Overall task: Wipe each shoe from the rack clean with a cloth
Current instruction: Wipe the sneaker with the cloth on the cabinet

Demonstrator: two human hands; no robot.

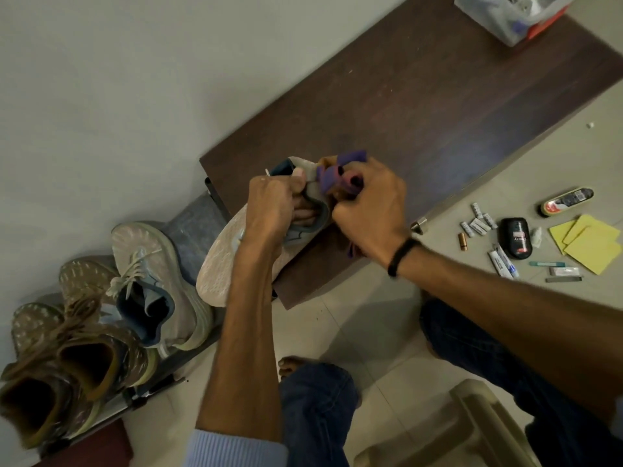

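Past a pale blue cuff (232, 446), left grip (273, 203) steadies a pale pink knit sneaker (219, 264) by its collar as right grip (371, 210) clutches a bunched purple-orange cloth (330, 178) to wipe it.

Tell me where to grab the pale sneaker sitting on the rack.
Pinch the heel collar of the pale sneaker, coming from above: its blue-lined opening faces up, and the brown shoes crowd its left side.

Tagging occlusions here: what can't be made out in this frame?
Head view:
- held shoe: collar covered by the left hand and right hand.
- cloth: mostly bunched under the right hand.
- plastic box: cut off by the top edge.
- tubes: labels too small to read.
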